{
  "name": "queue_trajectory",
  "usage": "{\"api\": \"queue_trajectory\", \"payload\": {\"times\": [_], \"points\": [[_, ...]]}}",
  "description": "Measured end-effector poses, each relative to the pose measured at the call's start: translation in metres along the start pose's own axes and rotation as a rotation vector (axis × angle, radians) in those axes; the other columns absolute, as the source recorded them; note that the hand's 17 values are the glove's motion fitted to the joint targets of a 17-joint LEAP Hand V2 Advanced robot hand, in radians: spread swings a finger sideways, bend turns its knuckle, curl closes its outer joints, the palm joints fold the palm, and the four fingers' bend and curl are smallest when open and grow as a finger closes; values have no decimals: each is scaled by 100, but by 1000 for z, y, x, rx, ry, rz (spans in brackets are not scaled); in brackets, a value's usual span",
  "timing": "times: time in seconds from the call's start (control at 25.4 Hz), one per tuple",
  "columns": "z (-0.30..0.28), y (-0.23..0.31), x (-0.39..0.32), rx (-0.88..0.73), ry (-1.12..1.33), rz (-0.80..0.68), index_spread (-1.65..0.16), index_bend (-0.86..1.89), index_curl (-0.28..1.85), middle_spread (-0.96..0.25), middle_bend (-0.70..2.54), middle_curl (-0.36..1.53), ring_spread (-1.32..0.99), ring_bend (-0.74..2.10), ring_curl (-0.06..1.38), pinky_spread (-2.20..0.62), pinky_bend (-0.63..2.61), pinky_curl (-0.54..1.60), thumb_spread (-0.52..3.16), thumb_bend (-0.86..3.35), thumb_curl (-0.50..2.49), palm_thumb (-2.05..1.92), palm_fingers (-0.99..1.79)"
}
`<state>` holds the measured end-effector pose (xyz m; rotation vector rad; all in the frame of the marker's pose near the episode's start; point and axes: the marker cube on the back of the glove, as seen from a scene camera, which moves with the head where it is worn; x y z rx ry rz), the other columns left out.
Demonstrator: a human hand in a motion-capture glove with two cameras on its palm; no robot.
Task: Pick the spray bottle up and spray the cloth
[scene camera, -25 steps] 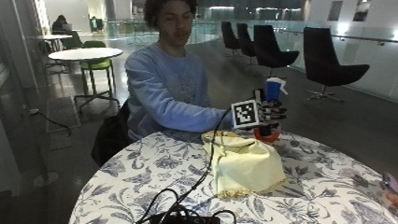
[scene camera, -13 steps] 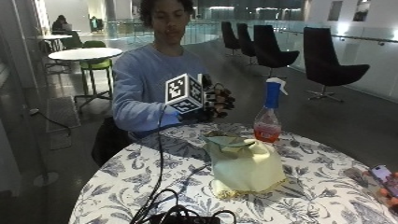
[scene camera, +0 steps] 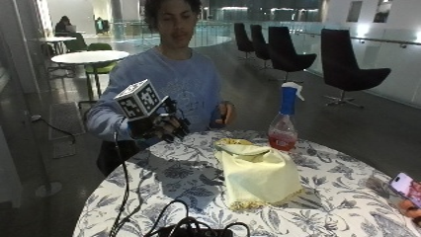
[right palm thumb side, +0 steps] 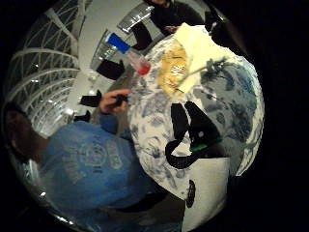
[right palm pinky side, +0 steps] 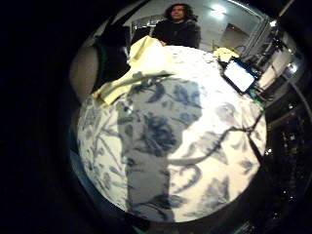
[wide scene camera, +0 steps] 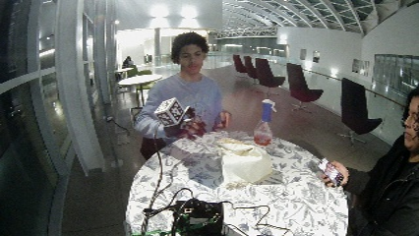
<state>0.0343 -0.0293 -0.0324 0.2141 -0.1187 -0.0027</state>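
Since a second ago the gloved right hand [scene camera: 163, 127] has let go of the spray bottle [scene camera: 284, 121] and drawn back left, toward the person's chest. It now hangs above the near-left part of the round table [scene camera: 164, 182], well apart from the bottle, fingers loosely spread and holding nothing. The bottle has come to rest upright on the table's far right side, just behind the cloth.

The yellow cloth [scene camera: 258, 170] lies heaped near the table's middle, soft and limp. It looks likely to shift or fold under a touch and needs no holding for spraying.

The bottle looks like light plastic, with only a little red liquid at its base, so it should lift easily but may tip if knocked at its tall blue head. The narrow neck just under the trigger seems the best hold, leaving a finger free for the lever.

The bare left hand [scene camera: 226, 113] is raised near the chest, away from both things.
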Motion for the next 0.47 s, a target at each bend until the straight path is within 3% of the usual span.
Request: {"api": "queue_trajectory", "payload": {"times": [0.47], "points": [[-2,44,25,-26,15,66,-30,14,33,-7,21,42,0,27,36,21,18,34,112,-2,43,79,75]]}}
